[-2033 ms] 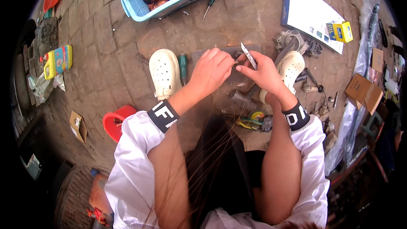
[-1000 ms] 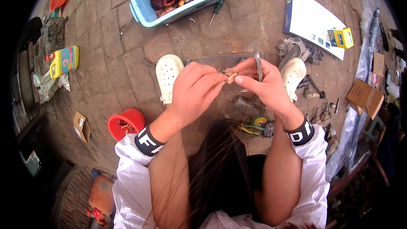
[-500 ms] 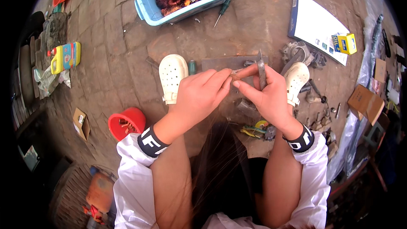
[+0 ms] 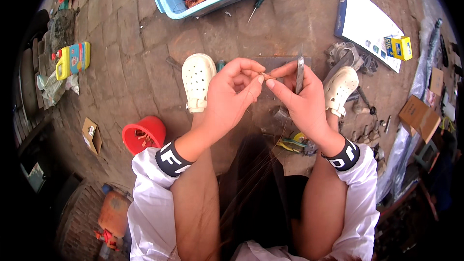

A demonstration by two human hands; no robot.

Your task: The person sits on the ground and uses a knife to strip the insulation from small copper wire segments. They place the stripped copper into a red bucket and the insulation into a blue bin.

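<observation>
My left hand (image 4: 232, 92) and my right hand (image 4: 304, 99) meet at the fingertips above the floor, between two cream clogs. The left thumb and forefinger pinch a small, thin copper-coloured piece (image 4: 265, 75), its exact kind too small to make out. Right thumb and fingertips come up to its other end. A narrow grey metal blade-like tool (image 4: 300, 75) stands upright among the fingers of my right hand, its lower part hidden by them. Beneath the hands, partly covered, lies a flat dark plate (image 4: 275, 61).
A blue tub (image 4: 217, 7) of copper wire coils is at the far side, a screwdriver (image 4: 258, 4) beside it. The red bucket (image 4: 126, 137) stands left. To the right are a white box (image 4: 365, 24), a yellow box (image 4: 400, 48), metal parts and pliers (image 4: 293, 144).
My left hand has turned, its fingers curling and thumb rising to pinch the small piece. The right hand stays close by with the metal tool. The view has shifted slightly.
</observation>
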